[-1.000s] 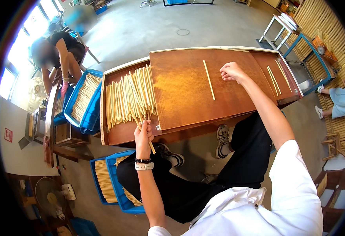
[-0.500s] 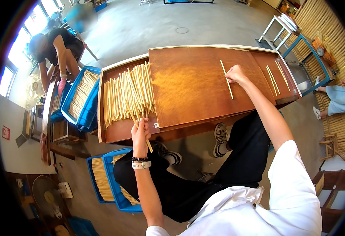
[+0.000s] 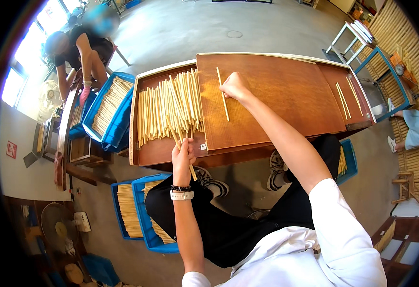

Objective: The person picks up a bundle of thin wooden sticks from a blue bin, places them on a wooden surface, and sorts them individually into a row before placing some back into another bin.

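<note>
My left hand is closed around a few thin, pale wooden sticks like chopsticks, just off the near edge of the table. Pinched in my right hand is a single stick, upright in the picture and against the left part of a smooth brown board. Left of the board, a dense heap of similar sticks lies in the table's recessed tray. Several more sticks lie apart in the right-hand recess, beyond the board.
Blue crates of sticks stand on the floor by my left leg. Another crate is beyond my right knee. At the left, a person bends over a bench beside stick-filled blue crates. A blue metal frame stands right.
My right hand has moved left across the board with the stick. My left hand still grips its sticks near the heap. The whole view has shifted slightly.
</note>
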The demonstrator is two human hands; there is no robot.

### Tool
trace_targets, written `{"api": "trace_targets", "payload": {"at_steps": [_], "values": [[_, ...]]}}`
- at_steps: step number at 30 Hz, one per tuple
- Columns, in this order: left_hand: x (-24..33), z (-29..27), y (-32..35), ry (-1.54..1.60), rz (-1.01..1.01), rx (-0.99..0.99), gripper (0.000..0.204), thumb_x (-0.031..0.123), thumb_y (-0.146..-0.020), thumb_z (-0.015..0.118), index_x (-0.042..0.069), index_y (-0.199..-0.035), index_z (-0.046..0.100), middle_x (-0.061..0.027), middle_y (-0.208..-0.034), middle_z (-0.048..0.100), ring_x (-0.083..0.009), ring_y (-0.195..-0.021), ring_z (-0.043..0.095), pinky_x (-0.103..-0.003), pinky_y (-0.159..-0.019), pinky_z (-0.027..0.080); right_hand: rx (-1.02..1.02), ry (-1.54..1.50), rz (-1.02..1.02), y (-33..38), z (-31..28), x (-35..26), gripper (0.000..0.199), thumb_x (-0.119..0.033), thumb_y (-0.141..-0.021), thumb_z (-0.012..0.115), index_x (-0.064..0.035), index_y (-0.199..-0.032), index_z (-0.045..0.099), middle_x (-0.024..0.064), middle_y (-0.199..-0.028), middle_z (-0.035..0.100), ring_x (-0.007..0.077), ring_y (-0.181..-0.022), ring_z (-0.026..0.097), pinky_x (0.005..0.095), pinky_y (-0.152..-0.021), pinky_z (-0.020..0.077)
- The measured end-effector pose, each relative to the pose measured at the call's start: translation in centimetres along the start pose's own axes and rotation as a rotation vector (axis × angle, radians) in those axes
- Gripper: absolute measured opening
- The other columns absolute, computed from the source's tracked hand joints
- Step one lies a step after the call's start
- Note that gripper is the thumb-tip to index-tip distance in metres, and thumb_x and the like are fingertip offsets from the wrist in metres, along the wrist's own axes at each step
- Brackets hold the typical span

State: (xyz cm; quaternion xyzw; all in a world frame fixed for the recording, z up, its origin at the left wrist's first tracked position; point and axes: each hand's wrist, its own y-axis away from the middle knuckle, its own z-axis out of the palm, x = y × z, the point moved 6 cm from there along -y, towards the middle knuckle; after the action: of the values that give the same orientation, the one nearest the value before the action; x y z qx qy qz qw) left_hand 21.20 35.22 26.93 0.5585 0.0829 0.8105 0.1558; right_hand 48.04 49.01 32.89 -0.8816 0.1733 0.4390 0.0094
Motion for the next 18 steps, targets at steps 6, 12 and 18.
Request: {"api": "trace_targets", "payload": {"at_steps": [6,12,18], "values": [[0.1,-0.3,0.0,0.003,0.014,-0.020,0.022,0.024,-0.104,0.048,0.005,-0.101,0.057,0.0076,-0.069,0.040,0.0002,-0.051,0.028,-0.018,-0.043,0.022,-0.008,-0.020,-0.006,-0.1,0.2,0.5,0.016,-0.010,-0.075,0.072,0.0025,-0.067,0.066,0.0095,-0.063,0.068,0.0118,-0.054,0.065,0.0255,-0.051,0.0529],[0.1,-0.2,0.0,0.001,0.010,-0.015,0.021,0.023,-0.103,0.049,0.004,-0.103,0.057,0.0064,-0.072,0.044,0.0003,-0.052,0.031,-0.017,-0.044,0.022,-0.058,-0.153,0.011,-0.4,-1.4,2.0,0.022,-0.014,-0.084,0.072,0.0053,-0.074,0.066,0.0125,-0.069,0.068,0.0132,-0.056,0.064,0.0250,-0.051,0.0535],[0.1,0.0,0.1,-0.005,0.010,-0.015,0.021,0.023,-0.104,0.049,0.004,-0.102,0.057,0.0068,-0.071,0.042,0.0005,-0.052,0.030,-0.017,-0.044,0.023,-0.022,-0.169,0.117,-0.5,-8.2,6.5,0.023,-0.018,-0.093,0.063,0.0043,-0.087,0.065,0.0102,-0.076,0.067,0.0126,-0.063,0.065,0.0244,-0.055,0.0549]]}}
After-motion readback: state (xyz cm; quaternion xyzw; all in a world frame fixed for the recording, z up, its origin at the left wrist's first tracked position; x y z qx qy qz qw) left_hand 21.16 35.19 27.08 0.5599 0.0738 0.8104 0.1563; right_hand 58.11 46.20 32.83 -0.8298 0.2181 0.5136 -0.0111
